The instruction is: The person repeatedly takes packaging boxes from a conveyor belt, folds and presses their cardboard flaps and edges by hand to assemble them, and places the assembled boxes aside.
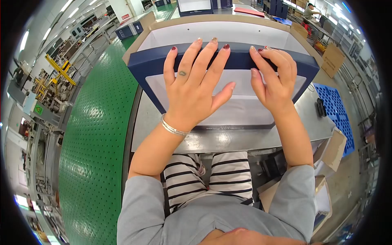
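A navy blue box [151, 61] with a large window in its front stands upright on the metal table [222, 141]. Across its top edge lies my left hand [194, 83], fingers spread and thumb stretched out to the side. My right hand [275, 79] rests farther right on the same edge, its fingers bent and fingertips on the top. Neither hand is closed around the box. Directly behind it is an open carton [220, 20] with white inner walls; the box hides the carton's lower part.
A green perforated conveyor [96, 155] runs along the left. On the right are a blue plastic pallet [337, 110], a small black object [320, 107] and a brown cardboard box [332, 60]. More navy boxes [130, 30] stand farther back. Another person [309, 11] is at the far right.
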`<state>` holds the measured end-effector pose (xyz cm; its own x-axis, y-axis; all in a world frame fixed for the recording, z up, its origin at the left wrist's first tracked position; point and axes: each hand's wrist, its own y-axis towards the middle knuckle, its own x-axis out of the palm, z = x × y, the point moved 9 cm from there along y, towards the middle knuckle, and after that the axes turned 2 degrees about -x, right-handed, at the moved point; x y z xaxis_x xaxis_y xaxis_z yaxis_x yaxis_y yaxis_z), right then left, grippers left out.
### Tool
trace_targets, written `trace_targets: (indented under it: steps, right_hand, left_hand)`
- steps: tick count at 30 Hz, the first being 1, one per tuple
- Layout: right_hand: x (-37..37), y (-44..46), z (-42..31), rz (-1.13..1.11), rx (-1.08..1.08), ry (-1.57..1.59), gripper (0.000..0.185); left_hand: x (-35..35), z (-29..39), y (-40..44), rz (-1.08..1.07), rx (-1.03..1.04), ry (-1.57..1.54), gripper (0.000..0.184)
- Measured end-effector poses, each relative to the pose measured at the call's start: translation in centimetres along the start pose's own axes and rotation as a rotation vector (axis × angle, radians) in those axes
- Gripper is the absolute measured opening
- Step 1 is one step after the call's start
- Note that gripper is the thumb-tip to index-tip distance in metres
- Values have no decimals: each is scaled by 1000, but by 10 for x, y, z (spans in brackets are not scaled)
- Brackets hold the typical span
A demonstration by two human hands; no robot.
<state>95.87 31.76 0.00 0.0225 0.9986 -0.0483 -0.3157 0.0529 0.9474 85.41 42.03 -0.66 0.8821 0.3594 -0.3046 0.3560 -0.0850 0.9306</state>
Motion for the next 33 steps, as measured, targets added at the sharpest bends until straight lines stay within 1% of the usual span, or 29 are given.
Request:
trace_targets:
  steps: [1,5,6,7,10,11,15,17,20,21,22,23,25,27,28,30,32,33]
  right_hand:
    - [0,1,-1,-4,7,7,22]
    - [-6,14,4,60,82,-21,7]
    - [-4,13,5,59,84,-21,7]
    - [0,13,7,36,87,-59,5]
    - [15,12,16,-32,91,-170,12]
    - [16,12,18,-30,92,-165,12]
    - [9,7,37,-86,8,-240,23]
    - [6,3,50,-107,11,-232,23]
    - [-2,-8,60,-204,48,-261,22]
    - [-1,-12,61,-228,76,-279,22]
    - [1,-16,62,-245,98,-296,22]
    - [2,-18,57,-231,78,-296,22]
    - [5,-25,45,-311,118,-339,14]
    - [-13,-4,-2,-152,38,-64,7]
    - [-25,-2,-21,-94,-15,41,11]
    - [-66,-8,-56,-296,-124,249,14]
    - [-96,-20,-64,-178,-144,346,20]
    - [-91,-23,-62,-172,-140,339,20]
  left_hand:
    - [1,0,1,-9,-4,2,43]
    - [1,-2,9,161,18,-38,32]
    - [3,-3,10,159,17,-39,32]
    - [5,-5,11,150,15,-53,27]
    - [11,-14,13,129,5,-91,13]
    - [13,-19,13,127,4,-86,13]
    - [11,-37,10,157,139,-61,4]
    - [7,-60,1,176,125,-50,4]
    - [5,-86,-10,223,97,-83,11]
    - [12,-86,-8,188,31,-48,15]
    - [21,-81,-5,160,-35,-8,19]
    - [28,-67,-1,182,-36,3,19]
    - [47,-28,9,227,22,12,27]
    - [48,1,18,235,85,-239,24]
    - [50,-5,19,251,94,-254,24]
    - [66,-46,15,218,48,-496,21]
    - [95,-83,9,89,-33,-611,15]
    - [94,-80,10,87,-23,-614,15]
